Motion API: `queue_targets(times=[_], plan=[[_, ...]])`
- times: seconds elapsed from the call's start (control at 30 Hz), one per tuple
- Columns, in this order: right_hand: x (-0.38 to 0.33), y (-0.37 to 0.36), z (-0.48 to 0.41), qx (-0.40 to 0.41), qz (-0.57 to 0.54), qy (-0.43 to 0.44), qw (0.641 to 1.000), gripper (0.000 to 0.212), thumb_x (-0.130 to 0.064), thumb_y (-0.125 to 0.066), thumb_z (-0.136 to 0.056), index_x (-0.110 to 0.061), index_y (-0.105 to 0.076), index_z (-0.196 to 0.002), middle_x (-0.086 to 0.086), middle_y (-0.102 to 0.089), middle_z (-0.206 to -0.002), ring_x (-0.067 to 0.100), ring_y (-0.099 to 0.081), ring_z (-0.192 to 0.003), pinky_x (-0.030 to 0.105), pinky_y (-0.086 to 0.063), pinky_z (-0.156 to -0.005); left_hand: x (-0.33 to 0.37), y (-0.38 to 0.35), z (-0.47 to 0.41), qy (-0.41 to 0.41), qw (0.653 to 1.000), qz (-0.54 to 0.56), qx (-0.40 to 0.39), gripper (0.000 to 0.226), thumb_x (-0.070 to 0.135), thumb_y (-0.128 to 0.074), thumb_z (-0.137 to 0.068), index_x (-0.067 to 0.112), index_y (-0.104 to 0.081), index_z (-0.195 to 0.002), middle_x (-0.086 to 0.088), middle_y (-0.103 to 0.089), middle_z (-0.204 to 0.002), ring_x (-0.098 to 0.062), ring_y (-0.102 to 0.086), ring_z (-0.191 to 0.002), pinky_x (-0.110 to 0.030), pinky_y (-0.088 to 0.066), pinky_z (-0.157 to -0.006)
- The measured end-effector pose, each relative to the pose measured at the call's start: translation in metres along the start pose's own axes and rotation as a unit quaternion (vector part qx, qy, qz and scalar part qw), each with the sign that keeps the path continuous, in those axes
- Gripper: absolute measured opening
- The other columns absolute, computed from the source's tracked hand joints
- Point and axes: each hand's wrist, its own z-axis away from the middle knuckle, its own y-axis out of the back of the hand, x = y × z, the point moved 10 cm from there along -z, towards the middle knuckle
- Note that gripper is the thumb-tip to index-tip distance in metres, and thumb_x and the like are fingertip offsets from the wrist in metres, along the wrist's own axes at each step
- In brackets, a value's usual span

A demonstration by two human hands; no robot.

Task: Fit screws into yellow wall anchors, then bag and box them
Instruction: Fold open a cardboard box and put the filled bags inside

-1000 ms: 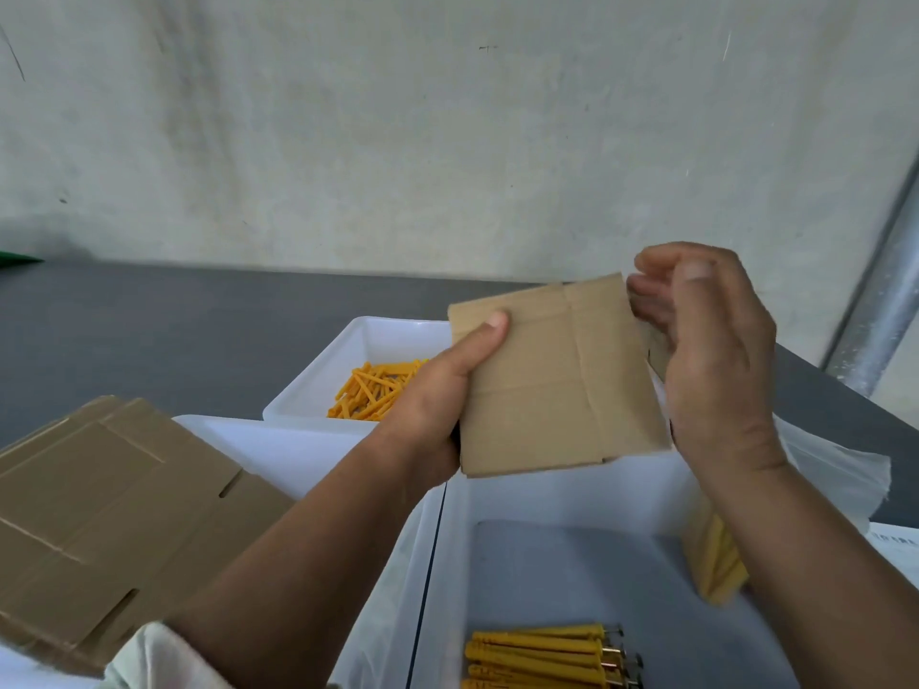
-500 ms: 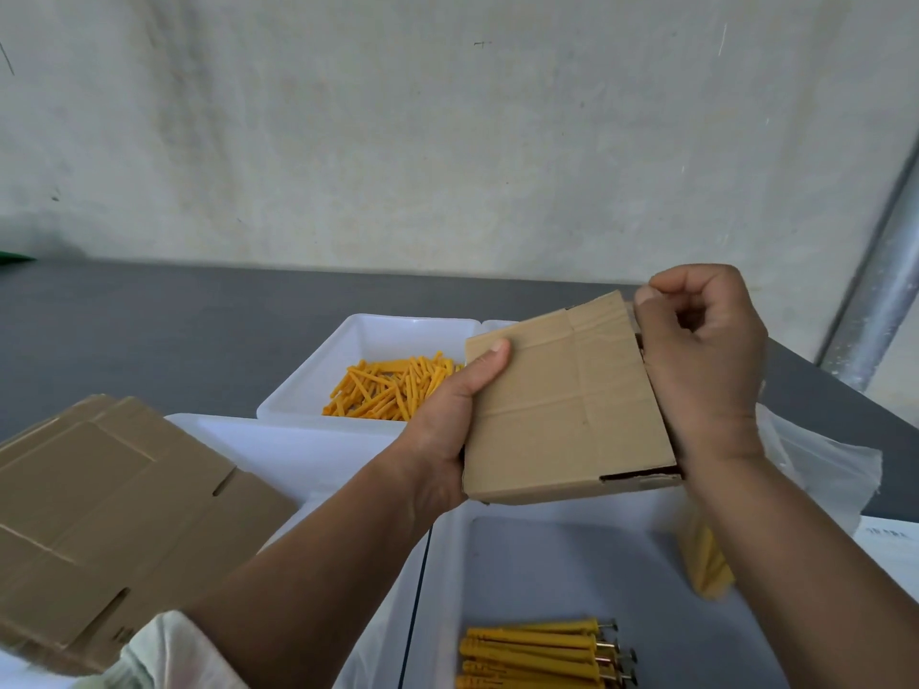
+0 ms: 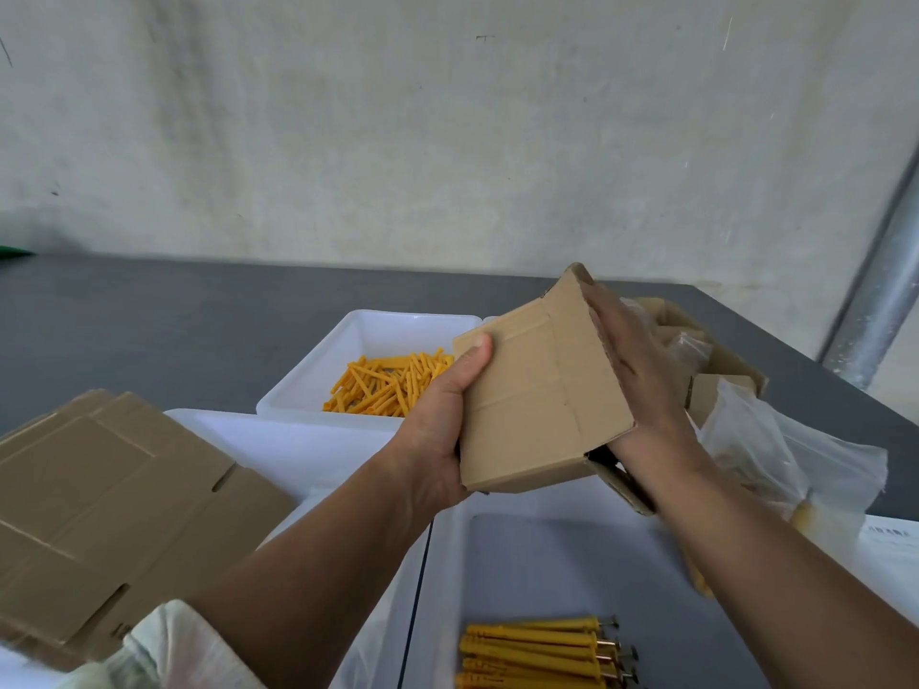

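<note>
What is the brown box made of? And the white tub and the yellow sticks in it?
The box looks like corrugated cardboard: matte brown, fold creases, a layered cut edge. The white tub seems smooth moulded plastic, slightly shiny. The yellow sticks look plastic too: evenly bright, all alike.

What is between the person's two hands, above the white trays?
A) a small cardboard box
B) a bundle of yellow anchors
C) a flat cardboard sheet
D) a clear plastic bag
A: the left hand grips the small cardboard box, thumb on its front face, and the right hand lies against its right side.
</note>
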Motion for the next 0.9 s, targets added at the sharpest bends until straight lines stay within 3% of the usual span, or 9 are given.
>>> queue_targets(times=[0.1, 0.2, 0.33, 0.43, 0.57, 0.77, 0.9], plan=[[0.006, -0.005, 0.000, -0.010, -0.005, -0.044, 0.999, 0.032, -0.038, -0.034, -0.105, -0.045, -0.042, -0.136, -0.020, -0.035, -0.151, -0.004, -0.030, -0.139, 0.029, -0.023, -0.117, -0.003, -0.003, 0.001, 0.005, 1.000, 0.000, -0.003, 0.053, 0.060, -0.071, -0.075, 0.022, -0.074, -0.112, -0.009, -0.071, -0.115, -0.029, -0.070, -0.100, -0.046, -0.057, -0.079], [0.016, -0.007, 0.001, -0.024, 0.021, -0.098, 0.995, 0.046, -0.050, -0.034, -0.103, -0.039, -0.036, -0.147, -0.018, -0.026, -0.158, 0.001, -0.021, -0.145, 0.040, -0.016, -0.121, -0.006, -0.009, 0.003, 0.014, 1.000, 0.004, -0.021, 0.058, 0.064, -0.066, -0.079, 0.023, -0.071, -0.119, -0.009, -0.070, -0.120, -0.029, -0.069, -0.104, -0.045, -0.057, -0.080], [0.011, -0.013, 0.003, -0.049, 0.036, -0.095, 0.994, 0.064, -0.063, -0.028, -0.089, -0.043, -0.029, -0.150, -0.030, -0.024, -0.154, -0.004, -0.015, -0.145, 0.037, -0.014, -0.121, -0.008, -0.014, 0.004, 0.023, 0.999, 0.005, -0.039, 0.067, 0.069, -0.062, -0.077, 0.023, -0.067, -0.125, -0.009, -0.068, -0.123, -0.028, -0.066, -0.110, -0.045, -0.056, -0.085], [0.008, -0.014, 0.003, -0.055, 0.033, -0.090, 0.994, 0.062, -0.063, -0.027, -0.087, -0.048, -0.031, -0.147, -0.047, -0.027, -0.134, -0.005, -0.019, -0.144, 0.030, -0.015, -0.119, -0.008, -0.016, 0.005, 0.021, 0.999, -0.003, -0.050, 0.071, 0.070, -0.062, -0.077, 0.022, -0.063, -0.130, -0.009, -0.065, -0.128, -0.029, -0.063, -0.116, -0.047, -0.054, -0.092], [0.015, -0.016, 0.004, -0.063, 0.049, -0.117, 0.990, 0.072, -0.067, -0.026, -0.083, -0.040, -0.029, -0.150, -0.023, -0.028, -0.155, -0.002, -0.018, -0.145, 0.039, -0.015, -0.121, -0.010, -0.016, 0.005, 0.014, 0.998, -0.007, -0.058, 0.069, 0.069, -0.062, -0.078, 0.024, -0.063, -0.130, -0.009, -0.064, -0.130, -0.029, -0.061, -0.120, -0.049, -0.048, -0.101], [0.018, -0.020, 0.005, -0.070, 0.069, -0.123, 0.987, 0.073, -0.069, -0.025, -0.083, -0.042, -0.026, -0.151, -0.020, -0.024, -0.158, -0.002, -0.013, -0.146, 0.039, -0.011, -0.122, -0.013, -0.015, 0.001, 0.003, 0.998, -0.011, -0.057, 0.064, 0.068, -0.065, -0.078, 0.025, -0.067, -0.125, -0.008, -0.066, -0.126, -0.028, -0.063, -0.117, -0.049, -0.048, -0.101], [0.022, -0.022, 0.004, -0.085, 0.076, -0.122, 0.986, 0.061, -0.064, -0.028, -0.096, -0.041, -0.024, -0.152, -0.017, -0.021, -0.160, 0.002, -0.012, -0.148, 0.042, -0.011, -0.122, -0.017, -0.011, -0.003, 0.008, 0.999, -0.021, -0.043, 0.070, 0.069, -0.067, -0.072, 0.025, -0.065, -0.126, -0.008, -0.067, -0.125, -0.027, -0.063, -0.116, -0.051, -0.044, -0.106]])
